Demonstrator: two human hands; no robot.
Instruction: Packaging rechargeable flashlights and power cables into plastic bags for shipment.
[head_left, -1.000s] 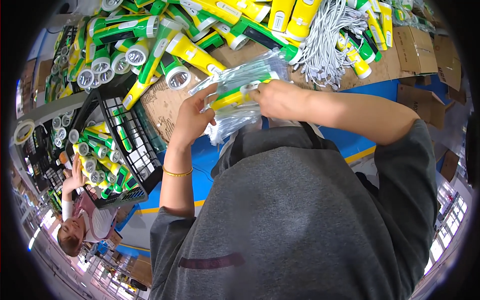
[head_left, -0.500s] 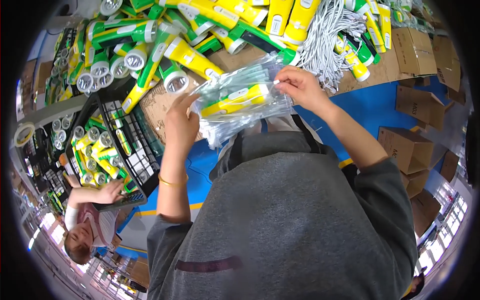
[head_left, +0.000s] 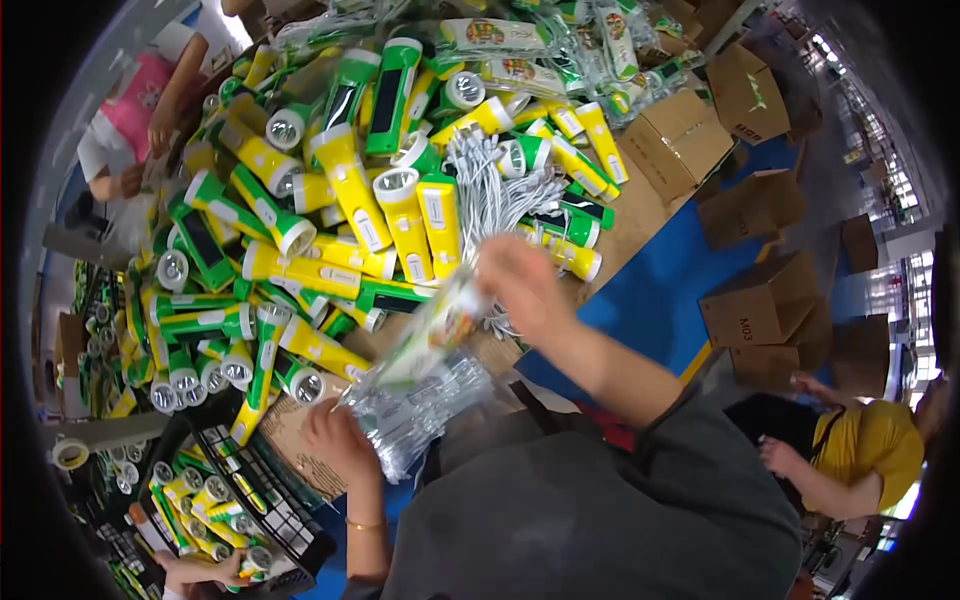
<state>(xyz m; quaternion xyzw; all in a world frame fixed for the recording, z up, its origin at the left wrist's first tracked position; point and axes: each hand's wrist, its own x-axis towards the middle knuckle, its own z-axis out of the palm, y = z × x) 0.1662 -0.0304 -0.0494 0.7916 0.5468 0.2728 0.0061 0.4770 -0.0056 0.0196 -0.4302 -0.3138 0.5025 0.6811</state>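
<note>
My right hand [head_left: 522,285], smeared by motion, is closed on the upper end of a bagged flashlight [head_left: 425,340]. The clear bag carries a green and white print with a colourful picture. It slants up to the right, above a stack of clear plastic bags [head_left: 425,405] at the table's near edge. My left hand [head_left: 342,440] is at the stack's left edge, its fingers curled against the plastic. Beyond my hands is a big pile of yellow and green flashlights [head_left: 300,270]. A bundle of white cables [head_left: 500,190] lies beside them.
At the left stands a black crate [head_left: 285,515] of flashlights, with a co-worker's hand [head_left: 205,570] in it. Bagged flashlights [head_left: 495,35] lie at the far side. Cardboard boxes [head_left: 675,145] stand on the right. Other people are at the far left and lower right.
The bagged flashlight has risen and tilted, its right end swinging away from me with my right hand. Its printed side now shows. My left hand stays at the bags; the view takes in more table.
</note>
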